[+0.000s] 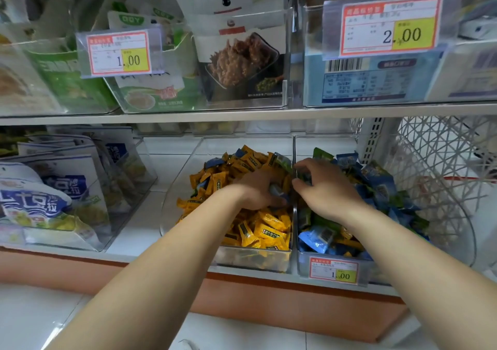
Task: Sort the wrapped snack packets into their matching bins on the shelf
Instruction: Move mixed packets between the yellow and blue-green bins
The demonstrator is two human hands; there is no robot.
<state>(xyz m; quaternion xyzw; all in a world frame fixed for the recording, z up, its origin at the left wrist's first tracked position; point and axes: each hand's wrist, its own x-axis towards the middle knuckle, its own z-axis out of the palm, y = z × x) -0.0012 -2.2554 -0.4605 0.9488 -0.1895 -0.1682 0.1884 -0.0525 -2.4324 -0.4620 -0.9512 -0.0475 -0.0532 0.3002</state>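
A price tag (pixel 333 270) reading 1.00 sits on the front of the right bin (pixel 304 265), just right of the clear divider (pixel 295 215) where the two bins meet. Left of the divider, the left bin (pixel 188 166) holds mostly yellow packets (pixel 265 228); the left hand (pixel 255 192) is sunk into them, fingers curled round a blue packet (pixel 277 189). Just across the divider, the right hand (pixel 326 192) pinches a green packet (pixel 304 178) above a blue and green pile (pixel 376 188). Far left of the divider stand white and blue bags (pixel 53 188). Above it, the upper shelf (pixel 242 115) carries green bags (pixel 131 20) marked QQY, and tags reading 1.00 (pixel 119 53) and 2.00 (pixel 390 26).
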